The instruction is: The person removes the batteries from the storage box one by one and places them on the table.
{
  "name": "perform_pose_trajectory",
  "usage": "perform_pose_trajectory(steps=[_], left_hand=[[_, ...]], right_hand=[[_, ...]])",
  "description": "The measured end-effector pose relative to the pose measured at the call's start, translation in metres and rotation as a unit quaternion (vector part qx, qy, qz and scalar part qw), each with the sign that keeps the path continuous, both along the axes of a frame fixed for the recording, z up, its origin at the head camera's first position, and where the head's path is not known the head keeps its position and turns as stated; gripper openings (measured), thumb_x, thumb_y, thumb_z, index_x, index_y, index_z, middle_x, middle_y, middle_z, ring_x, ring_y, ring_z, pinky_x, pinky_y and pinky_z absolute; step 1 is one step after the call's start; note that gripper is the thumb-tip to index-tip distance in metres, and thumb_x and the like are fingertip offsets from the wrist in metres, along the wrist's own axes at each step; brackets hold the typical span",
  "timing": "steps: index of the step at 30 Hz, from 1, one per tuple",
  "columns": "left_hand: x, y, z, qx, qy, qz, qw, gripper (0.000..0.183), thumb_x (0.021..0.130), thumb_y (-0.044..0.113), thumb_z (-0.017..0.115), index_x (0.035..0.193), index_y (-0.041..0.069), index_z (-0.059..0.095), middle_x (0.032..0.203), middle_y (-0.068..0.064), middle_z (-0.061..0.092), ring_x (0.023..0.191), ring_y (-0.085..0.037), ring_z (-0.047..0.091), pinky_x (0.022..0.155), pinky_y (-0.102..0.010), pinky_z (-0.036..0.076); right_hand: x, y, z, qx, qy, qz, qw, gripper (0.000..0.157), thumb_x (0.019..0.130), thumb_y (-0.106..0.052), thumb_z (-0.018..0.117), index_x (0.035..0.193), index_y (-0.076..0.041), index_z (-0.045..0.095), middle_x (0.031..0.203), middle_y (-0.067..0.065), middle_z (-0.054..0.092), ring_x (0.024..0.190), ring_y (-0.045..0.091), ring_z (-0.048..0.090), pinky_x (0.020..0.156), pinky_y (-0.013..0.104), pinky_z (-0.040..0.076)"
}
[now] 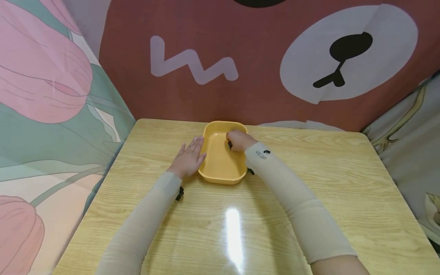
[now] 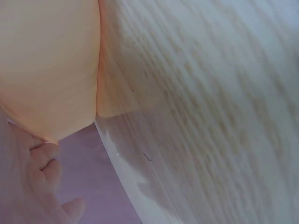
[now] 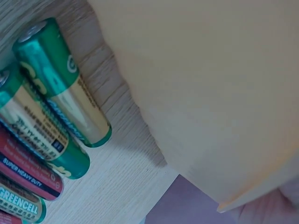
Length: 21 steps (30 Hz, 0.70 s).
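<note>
A yellow plastic tray stands at the far side of the table. My left hand lies flat against the tray's left side, fingers straight; in the left wrist view its fingertips touch the tray wall. Inside the tray, near its right wall, my right hand has its fingers curled round a small dark object, whose kind is too small to tell. The right wrist view shows the tray's outer wall hiding most of that hand. Beside it a green battery lies in a row with several others.
The wooden table ends at a brown printed cloth backdrop. A floral cloth hangs along the left side and a grey one along the right. In the head view no batteries show.
</note>
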<state>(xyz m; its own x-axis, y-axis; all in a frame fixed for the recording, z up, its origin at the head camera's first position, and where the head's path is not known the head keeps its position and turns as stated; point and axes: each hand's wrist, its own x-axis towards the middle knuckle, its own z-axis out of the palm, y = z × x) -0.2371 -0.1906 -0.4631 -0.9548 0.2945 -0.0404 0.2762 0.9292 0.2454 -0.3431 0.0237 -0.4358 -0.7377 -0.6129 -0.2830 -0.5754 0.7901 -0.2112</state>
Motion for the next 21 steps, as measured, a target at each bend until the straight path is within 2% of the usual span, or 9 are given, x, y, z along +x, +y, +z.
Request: perform_pose_trajectory(steps=[2,9,16,21], left_hand=[[0.0001,-0.0002,-0.0003,0.001,0.002,0.001,1.0,0.063,0.102,0.04,0.028,0.152,0.011,0.004,0.157,-0.002,0.006,0.143,-0.016,0.001,0.113,-0.051,0.007],[-0.0007,-0.0008,-0.0025,0.004,0.005,-0.004,1.0,0.064,0.102,0.041,0.028,0.152,0.01,0.002,0.157,-0.004,0.007,0.143,-0.017,0.001,0.113,-0.052,0.006],[0.0007,-0.0014,-0.0011,0.004,-0.005,0.0,1.0,0.064,0.102,0.041,0.026,0.152,0.012,0.0,0.157,-0.002,0.003,0.143,-0.016,-0.001,0.114,-0.05,0.004],[0.0007,-0.0017,-0.0008,0.003,-0.01,0.0,0.9999,0.064,0.102,0.041,0.025,0.152,0.012,-0.001,0.157,-0.002,0.002,0.143,-0.016,-0.002,0.114,-0.05,0.004]], right_hand=[[0.0009,0.0003,0.0008,0.001,0.0,-0.002,1.0,0.023,0.084,-0.003,0.066,0.106,-0.002,0.06,0.095,0.009,0.06,0.08,0.02,0.051,0.071,0.031,0.044],[-0.0008,0.0018,-0.0007,-0.002,0.001,0.009,1.0,0.025,0.081,-0.009,0.071,0.102,-0.001,0.06,0.089,0.007,0.057,0.078,0.02,0.05,0.069,0.031,0.044],[-0.0015,0.0026,-0.001,-0.036,0.007,0.015,0.999,0.022,0.08,-0.013,0.072,0.095,-0.002,0.061,0.08,0.006,0.056,0.069,0.019,0.047,0.063,0.03,0.041],[-0.0017,0.0045,-0.0037,-0.075,0.015,0.005,0.997,0.033,0.08,-0.019,0.074,0.105,-0.001,0.061,0.087,0.006,0.06,0.076,0.019,0.052,0.07,0.031,0.045]])
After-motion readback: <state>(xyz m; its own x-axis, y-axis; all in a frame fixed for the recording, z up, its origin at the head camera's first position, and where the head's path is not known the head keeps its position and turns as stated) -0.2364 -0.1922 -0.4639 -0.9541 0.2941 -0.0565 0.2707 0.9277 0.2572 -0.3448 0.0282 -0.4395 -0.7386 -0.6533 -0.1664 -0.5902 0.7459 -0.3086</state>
